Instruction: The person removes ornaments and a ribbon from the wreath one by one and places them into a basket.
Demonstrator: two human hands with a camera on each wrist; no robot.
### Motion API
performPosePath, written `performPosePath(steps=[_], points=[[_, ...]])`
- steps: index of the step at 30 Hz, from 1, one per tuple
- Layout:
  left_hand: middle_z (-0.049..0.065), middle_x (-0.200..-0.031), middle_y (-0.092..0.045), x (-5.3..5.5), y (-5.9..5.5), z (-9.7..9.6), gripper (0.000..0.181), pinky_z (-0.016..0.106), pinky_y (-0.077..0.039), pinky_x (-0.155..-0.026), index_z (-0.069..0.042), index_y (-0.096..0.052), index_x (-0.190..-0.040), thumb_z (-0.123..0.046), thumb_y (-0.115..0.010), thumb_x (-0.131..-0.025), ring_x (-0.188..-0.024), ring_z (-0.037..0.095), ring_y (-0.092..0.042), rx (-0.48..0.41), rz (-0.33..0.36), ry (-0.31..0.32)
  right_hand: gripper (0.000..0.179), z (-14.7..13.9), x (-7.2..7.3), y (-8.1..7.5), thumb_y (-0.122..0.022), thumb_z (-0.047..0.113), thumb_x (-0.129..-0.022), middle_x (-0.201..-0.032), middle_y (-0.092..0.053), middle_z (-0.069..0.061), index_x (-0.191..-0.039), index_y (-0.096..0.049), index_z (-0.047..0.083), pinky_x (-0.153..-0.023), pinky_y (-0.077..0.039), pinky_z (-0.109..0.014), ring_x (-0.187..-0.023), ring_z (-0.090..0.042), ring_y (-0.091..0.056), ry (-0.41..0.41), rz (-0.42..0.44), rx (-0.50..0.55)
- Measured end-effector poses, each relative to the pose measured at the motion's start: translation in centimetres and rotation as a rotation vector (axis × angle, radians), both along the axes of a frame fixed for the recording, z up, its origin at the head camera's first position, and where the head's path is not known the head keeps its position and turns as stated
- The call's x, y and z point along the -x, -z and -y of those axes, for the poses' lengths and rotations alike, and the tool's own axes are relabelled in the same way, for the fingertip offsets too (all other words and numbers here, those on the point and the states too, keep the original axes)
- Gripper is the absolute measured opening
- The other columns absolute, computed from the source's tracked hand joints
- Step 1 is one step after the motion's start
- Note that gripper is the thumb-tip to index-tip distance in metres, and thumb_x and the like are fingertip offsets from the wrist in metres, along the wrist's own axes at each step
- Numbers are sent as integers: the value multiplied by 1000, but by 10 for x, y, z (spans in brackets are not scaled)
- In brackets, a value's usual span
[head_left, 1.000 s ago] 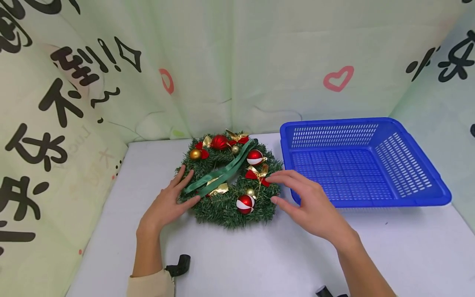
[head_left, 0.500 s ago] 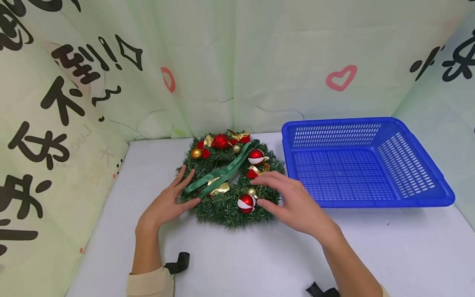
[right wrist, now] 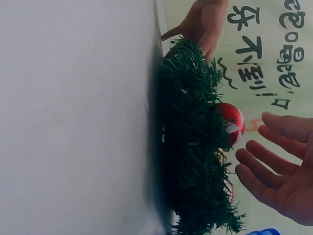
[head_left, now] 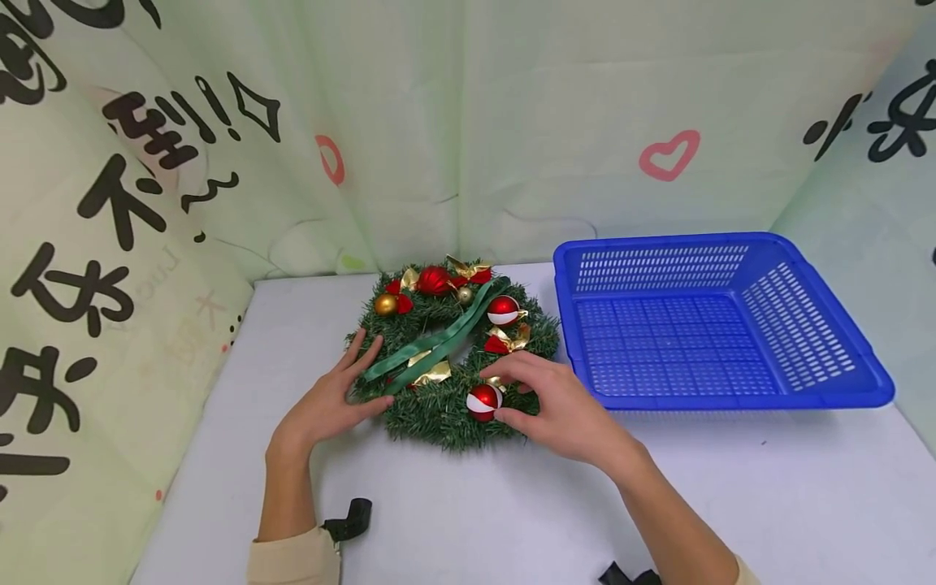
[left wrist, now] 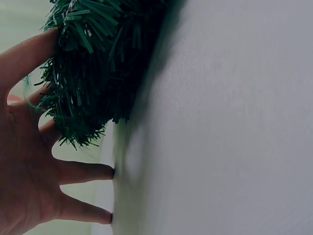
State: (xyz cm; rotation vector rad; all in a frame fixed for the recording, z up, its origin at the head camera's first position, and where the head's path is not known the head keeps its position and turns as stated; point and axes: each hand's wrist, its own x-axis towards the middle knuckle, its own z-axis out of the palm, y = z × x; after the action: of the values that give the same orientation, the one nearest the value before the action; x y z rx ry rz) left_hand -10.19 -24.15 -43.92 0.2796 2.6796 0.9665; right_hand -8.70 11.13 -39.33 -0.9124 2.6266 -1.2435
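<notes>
A green Christmas wreath (head_left: 453,426) lies on the white table, with red and gold ornaments, bows and a green ribbon (head_left: 446,341) across it. At its left edge, my left hand (head_left: 322,410) touches the greenery with spread fingers. In the left wrist view, the thumb lies against the needles and two fingertips (left wrist: 105,172) reach the tabletop. My right hand (head_left: 563,410) hovers over the wreath's front right, beside a red-and-white ball (head_left: 483,401). In the right wrist view, its loosely bent fingers (right wrist: 264,154) stand apart from that ball (right wrist: 234,122).
A blue plastic basket (head_left: 724,400) stands right of the wreath, its bottom visible. Behind the table (head_left: 468,520) hangs a pale green curtain (head_left: 541,114) with lettering and hearts. Black wrist-worn pieces (head_left: 351,520) show near both forearms.
My right hand has moved left and slightly toward me, from the wreath's right edge to beside the red-and-white ball. The left hand stays at the left edge; the wreath has not visibly moved.
</notes>
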Motion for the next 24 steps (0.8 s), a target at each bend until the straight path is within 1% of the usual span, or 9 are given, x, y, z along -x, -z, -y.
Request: performPosePath(steps=[6, 11, 15, 24], points=[[-3, -177, 5, 1, 1, 0, 93, 75, -30, -115, -32, -16, -169, -51, -71, -96, -155, 53, -21, 1, -8, 6, 45, 3, 0, 4, -82, 10, -90, -124, -70, 2, -132, -69, 14, -90, -59, -44, -111, -22, -68, 18, 8, -25], [-2, -177, 5, 0, 2, 1, 93, 74, -30, -115, -32, -16, -169, -50, -72, -96, -155, 52, -21, 7, -10, 10, 45, 6, 0, 9, -83, 10, -89, -119, -70, 4, -131, -69, 14, -85, -58, -39, -105, -19, -68, 46, 26, -36], [-3, -177, 5, -1, 3, 2, 93, 75, -29, -115, -33, -16, -168, -51, -72, -96, -156, 52, -19, 5, -8, 9, 44, 9, -2, 11, -84, 10, -88, -117, -70, 5, -130, -70, 15, -83, -58, -37, -103, -17, -67, 59, 23, -43], [-3, -177, 6, 0, 3, 2, 93, 75, -29, -115, -32, -16, -168, -47, -73, -96, -157, 51, -18, -8, -2, 5, 44, 12, -2, 14, -85, 13, -87, -117, -70, 7, -129, -71, 18, -85, -58, -39, -102, -16, -67, 84, 23, -61]])
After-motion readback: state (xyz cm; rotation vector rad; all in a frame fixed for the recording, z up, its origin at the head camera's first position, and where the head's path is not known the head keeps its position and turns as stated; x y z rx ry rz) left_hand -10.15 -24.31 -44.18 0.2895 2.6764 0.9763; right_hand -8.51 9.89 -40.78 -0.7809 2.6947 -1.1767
